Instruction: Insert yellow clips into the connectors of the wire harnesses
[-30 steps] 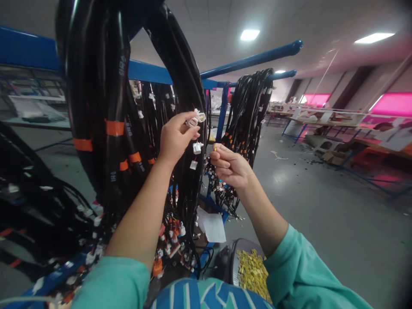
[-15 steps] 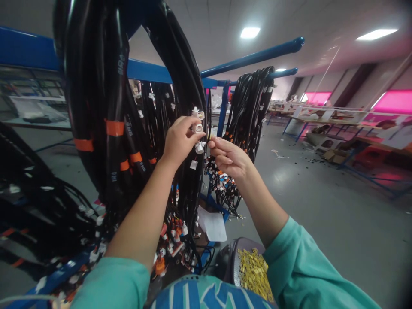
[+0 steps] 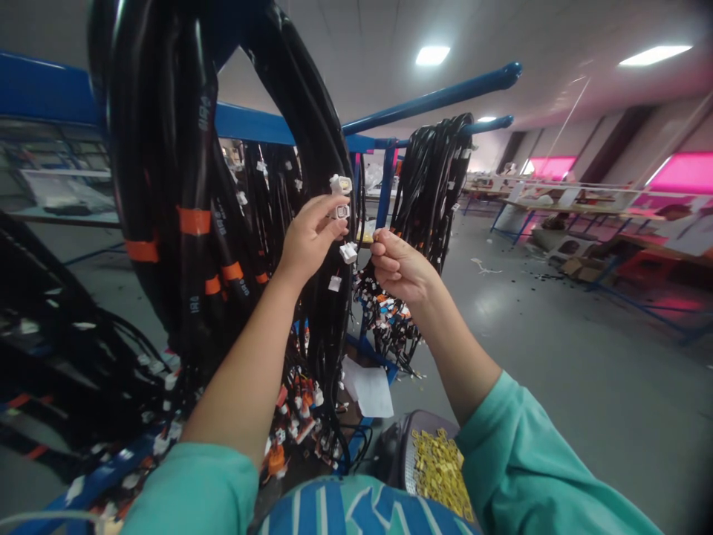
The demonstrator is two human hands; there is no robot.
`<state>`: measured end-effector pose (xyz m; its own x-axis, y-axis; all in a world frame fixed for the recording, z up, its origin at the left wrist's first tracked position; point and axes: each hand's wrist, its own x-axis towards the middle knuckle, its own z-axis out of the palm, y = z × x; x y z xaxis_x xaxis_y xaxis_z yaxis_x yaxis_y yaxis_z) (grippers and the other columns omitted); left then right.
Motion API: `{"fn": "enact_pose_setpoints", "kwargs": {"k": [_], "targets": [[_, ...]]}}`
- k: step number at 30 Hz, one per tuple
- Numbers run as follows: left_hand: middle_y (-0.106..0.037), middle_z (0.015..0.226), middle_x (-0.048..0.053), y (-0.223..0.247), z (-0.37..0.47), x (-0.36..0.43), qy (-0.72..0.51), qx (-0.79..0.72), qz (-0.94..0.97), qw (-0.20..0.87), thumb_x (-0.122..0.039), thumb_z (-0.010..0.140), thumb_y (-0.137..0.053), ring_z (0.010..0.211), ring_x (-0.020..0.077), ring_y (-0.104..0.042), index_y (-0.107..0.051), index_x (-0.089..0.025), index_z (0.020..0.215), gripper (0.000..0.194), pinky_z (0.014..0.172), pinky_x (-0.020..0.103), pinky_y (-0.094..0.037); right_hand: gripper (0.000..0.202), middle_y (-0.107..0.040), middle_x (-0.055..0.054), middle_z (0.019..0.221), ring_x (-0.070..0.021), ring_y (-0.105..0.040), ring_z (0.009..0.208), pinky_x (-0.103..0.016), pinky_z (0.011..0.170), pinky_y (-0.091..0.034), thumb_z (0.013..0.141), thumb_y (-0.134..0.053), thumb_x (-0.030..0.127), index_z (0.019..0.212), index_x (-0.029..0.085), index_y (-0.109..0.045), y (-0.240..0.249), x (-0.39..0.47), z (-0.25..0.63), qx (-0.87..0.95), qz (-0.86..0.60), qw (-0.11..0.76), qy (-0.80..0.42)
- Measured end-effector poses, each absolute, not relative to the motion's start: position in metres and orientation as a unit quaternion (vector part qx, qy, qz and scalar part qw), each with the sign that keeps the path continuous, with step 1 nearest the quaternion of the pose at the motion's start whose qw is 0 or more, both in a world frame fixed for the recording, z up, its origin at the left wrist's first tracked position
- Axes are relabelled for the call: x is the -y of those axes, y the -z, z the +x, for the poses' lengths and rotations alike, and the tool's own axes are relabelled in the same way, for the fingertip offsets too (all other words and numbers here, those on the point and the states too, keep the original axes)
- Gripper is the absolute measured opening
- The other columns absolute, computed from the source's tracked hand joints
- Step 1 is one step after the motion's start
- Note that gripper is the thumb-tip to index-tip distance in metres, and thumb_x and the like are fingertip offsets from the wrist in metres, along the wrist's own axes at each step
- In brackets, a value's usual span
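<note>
My left hand (image 3: 312,236) pinches a white connector (image 3: 342,212) between thumb and fingers, in front of a hanging black cable bundle (image 3: 312,96). Just above it is another white connector (image 3: 340,184). Two more hang below, a white connector (image 3: 348,253) and a smaller white plug (image 3: 334,283). To the right, my right hand (image 3: 402,264) is closed, thumb against forefinger, apart from the connectors. Whatever those fingertips hold, if anything, is too small to make out.
Blue rack bars (image 3: 434,100) jut out at upper right, with another cable bundle (image 3: 428,178) hanging there. Small yellow parts (image 3: 440,472) fill a basket (image 3: 409,453) by my body. A white sheet (image 3: 368,390) lies low on the rack. Worktables (image 3: 579,215) stand at far right.
My right hand has drawn slightly right and up, widening the space to the left hand. The left hand has risen a little with the connector, and the connector below has turned.
</note>
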<state>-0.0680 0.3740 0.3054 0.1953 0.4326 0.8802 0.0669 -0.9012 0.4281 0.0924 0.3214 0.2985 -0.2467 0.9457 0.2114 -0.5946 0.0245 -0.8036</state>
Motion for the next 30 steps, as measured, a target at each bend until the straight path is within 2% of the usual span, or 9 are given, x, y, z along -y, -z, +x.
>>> {"fn": "enact_pose_setpoints", "kwargs": {"k": [5, 10, 13, 19, 23, 30], "targets": [[-0.057, 0.114, 0.005, -0.31, -0.07, -0.375, -0.579, -0.136, 0.779, 0.198, -0.038, 0.082, -0.061, 0.073, 0.0111, -0.065, -0.059, -0.024, 0.107, 0.028, 0.071, 0.027, -0.058, 0.014, -0.055, 0.007, 0.062, 0.0028, -0.033, 0.039, -0.006, 0.029, -0.022, 0.079, -0.066, 0.019, 0.073, 0.015, -0.054, -0.308, -0.324, 0.093, 0.455, -0.209, 0.566, -0.655], [-0.06, 0.09, 0.001, -0.312, -0.07, -0.377, -0.584, -0.139, 0.762, 0.241, -0.04, 0.077, -0.067, 0.068, 0.0115, -0.065, -0.055, -0.022, 0.096, 0.029, 0.067, 0.026, -0.058, 0.013, -0.06, 0.004, 0.067, 0.0022, -0.034, 0.041, -0.009, 0.03, -0.022, 0.076, -0.069, 0.019, 0.081, 0.013, -0.058, -0.317, -0.328, 0.094, 0.517, -0.231, 0.578, -0.587], [-0.059, 0.083, 0.0, -0.314, -0.071, -0.376, -0.577, -0.141, 0.762, 0.259, -0.04, 0.073, -0.071, 0.065, 0.011, -0.065, -0.057, -0.02, 0.092, 0.031, 0.063, 0.023, -0.058, 0.017, -0.061, 0.003, 0.068, 0.0016, -0.035, 0.041, -0.011, 0.031, -0.021, 0.075, -0.07, 0.022, 0.081, 0.013, -0.057, -0.319, -0.33, 0.093, 0.563, -0.237, 0.595, -0.522], [-0.06, 0.082, -0.001, -0.315, -0.072, -0.376, -0.562, -0.137, 0.742, 0.34, -0.042, 0.067, -0.075, 0.063, 0.0118, -0.065, -0.06, -0.02, 0.093, 0.038, 0.061, 0.025, -0.058, 0.014, -0.05, 0.007, 0.058, 0.0005, -0.035, 0.041, -0.013, 0.033, -0.02, 0.079, -0.066, 0.022, 0.077, 0.016, -0.054, -0.325, -0.337, 0.086, 0.601, -0.244, 0.64, -0.412], [-0.061, 0.079, -0.001, -0.316, -0.073, -0.378, -0.551, -0.133, 0.744, 0.353, -0.044, 0.068, -0.074, 0.063, 0.0125, -0.065, -0.061, -0.021, 0.094, 0.037, 0.064, 0.028, -0.059, 0.016, -0.037, 0.01, 0.052, -0.0007, -0.032, 0.04, -0.013, 0.034, -0.021, 0.08, -0.065, 0.025, 0.077, 0.018, -0.05, -0.323, -0.342, 0.081, 0.61, -0.232, 0.628, -0.424], [-0.062, 0.077, -0.001, -0.317, -0.076, -0.38, -0.542, -0.131, 0.751, 0.354, -0.048, 0.071, -0.07, 0.063, 0.0121, -0.064, -0.062, -0.021, 0.093, 0.036, 0.064, 0.029, -0.059, 0.019, -0.03, 0.01, 0.052, -0.001, -0.027, 0.039, -0.014, 0.035, -0.016, 0.083, -0.062, 0.03, 0.081, 0.022, -0.045, -0.319, -0.347, 0.07, 0.614, -0.199, 0.607, -0.463]]}}
